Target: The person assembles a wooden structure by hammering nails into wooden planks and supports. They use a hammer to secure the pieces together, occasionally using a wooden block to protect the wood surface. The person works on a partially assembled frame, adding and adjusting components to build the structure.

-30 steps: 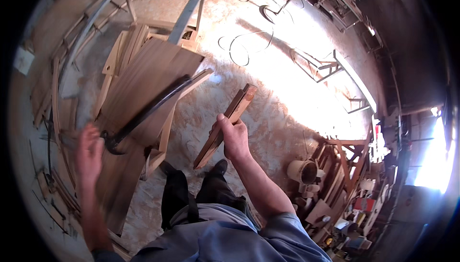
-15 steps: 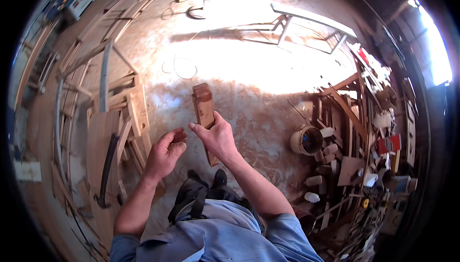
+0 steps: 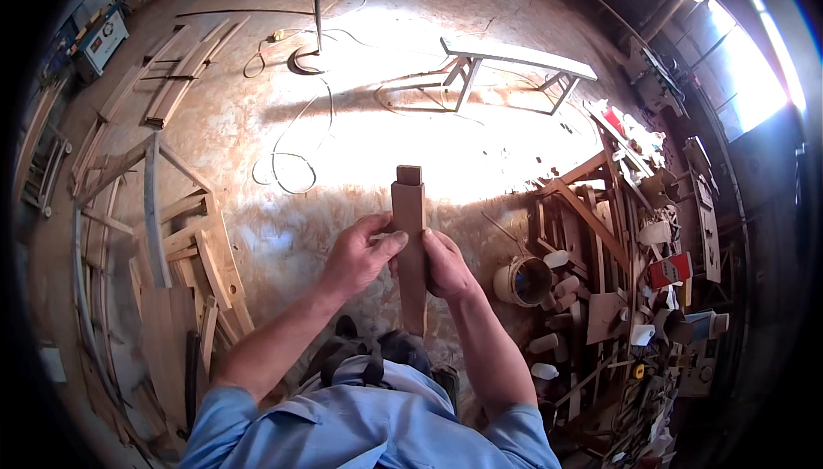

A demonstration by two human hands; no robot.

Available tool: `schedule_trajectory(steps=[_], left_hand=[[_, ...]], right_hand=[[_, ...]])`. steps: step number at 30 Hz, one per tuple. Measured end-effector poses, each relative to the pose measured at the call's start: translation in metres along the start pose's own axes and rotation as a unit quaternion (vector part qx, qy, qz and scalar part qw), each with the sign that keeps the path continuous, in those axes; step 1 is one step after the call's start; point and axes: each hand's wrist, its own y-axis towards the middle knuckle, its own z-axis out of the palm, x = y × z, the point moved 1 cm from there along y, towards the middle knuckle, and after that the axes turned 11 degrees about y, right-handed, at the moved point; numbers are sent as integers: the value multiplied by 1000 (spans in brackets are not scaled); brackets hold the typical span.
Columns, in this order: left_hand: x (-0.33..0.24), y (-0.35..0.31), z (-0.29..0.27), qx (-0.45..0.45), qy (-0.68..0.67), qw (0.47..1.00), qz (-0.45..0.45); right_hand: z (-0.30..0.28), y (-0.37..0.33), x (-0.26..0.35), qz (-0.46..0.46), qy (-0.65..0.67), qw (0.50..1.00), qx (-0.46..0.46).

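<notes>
A short brown wooden post (image 3: 411, 220) with a stepped, narrower block at its far end stands out in front of me, held over the floor. My right hand (image 3: 447, 265) grips its right side, the thumb pressed along the edge. From the left, my left hand (image 3: 364, 255) is closed on it too, with its thumb lying against the wood and its other fingers partly hidden behind. The post points away from me, its near end above my feet.
Wooden frames and boards (image 3: 167, 323) lie at left. On the right, a bucket (image 3: 523, 280) stands beside a heap of timber offcuts (image 3: 591, 229) and plastic bottles. Farther off are a narrow bench (image 3: 519, 57), a fan stand (image 3: 316, 15) and a loose cable (image 3: 296, 186) on the floor.
The post has swung upright in view and moved right. My left hand, apart from it before, has come onto its left side. The view has shifted, showing more of the far floor.
</notes>
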Motion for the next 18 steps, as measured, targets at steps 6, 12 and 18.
schedule_trajectory(steps=[6,12,18], left_hand=[[12,101,13,-96,197,975,26],[30,236,16,-160,362,917,45],[14,372,-20,-196,492,848,31]], right_hand=[[-54,65,21,-21,94,991,-98],[-167,165,42,-144,-187,963,-130],[-258,210,88,-16,-66,964,-257]])
